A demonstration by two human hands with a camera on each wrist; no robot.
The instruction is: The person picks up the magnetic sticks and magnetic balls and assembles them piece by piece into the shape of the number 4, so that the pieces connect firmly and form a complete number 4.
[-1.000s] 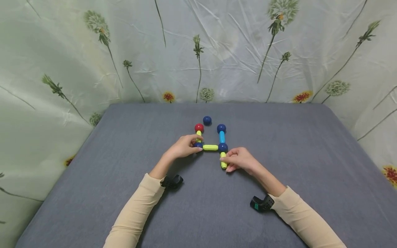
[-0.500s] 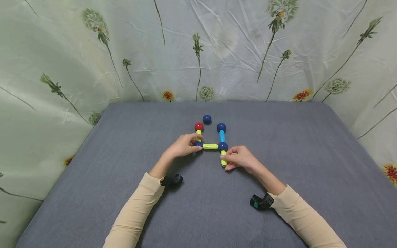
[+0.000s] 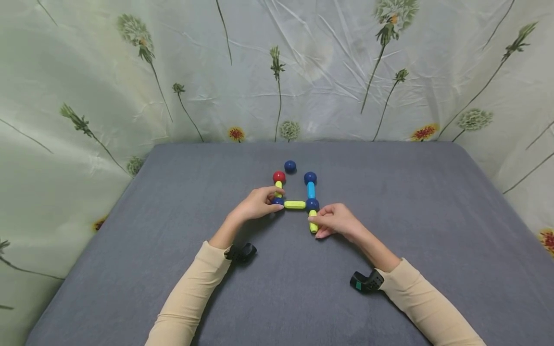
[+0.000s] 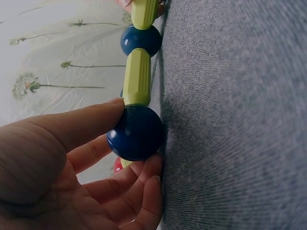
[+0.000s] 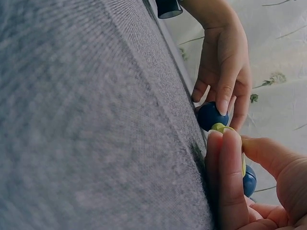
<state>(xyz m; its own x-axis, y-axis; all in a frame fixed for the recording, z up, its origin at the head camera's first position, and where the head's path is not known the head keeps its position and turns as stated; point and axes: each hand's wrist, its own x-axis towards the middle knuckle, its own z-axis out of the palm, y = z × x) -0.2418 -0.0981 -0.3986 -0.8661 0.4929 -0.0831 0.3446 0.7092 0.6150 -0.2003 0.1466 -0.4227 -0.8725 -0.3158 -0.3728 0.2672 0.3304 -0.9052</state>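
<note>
My left hand (image 3: 256, 203) grips a dark blue ball (image 4: 136, 133) between thumb and fingers at the left corner of a joined ball-and-rod piece. From that ball a yellow-green rod leads away to a red ball (image 3: 279, 177). A second yellow-green rod (image 3: 295, 204) runs across to another blue ball (image 3: 312, 204). There a light blue rod (image 3: 311, 190) extends to a further blue ball (image 3: 310, 178). On the near side of the right-hand corner, my right hand (image 3: 339, 221) pinches a third yellow-green rod (image 3: 313, 227), its upper end at the ball. Fingers partly cover this rod in the right wrist view.
One loose blue ball (image 3: 290, 166) lies behind the joined piece, between its two far ends. Everything rests on a grey cloth-covered surface (image 3: 303, 298). A flower-printed curtain (image 3: 320, 72) hangs along the back and sides. Each wrist wears a black camera (image 3: 365, 281).
</note>
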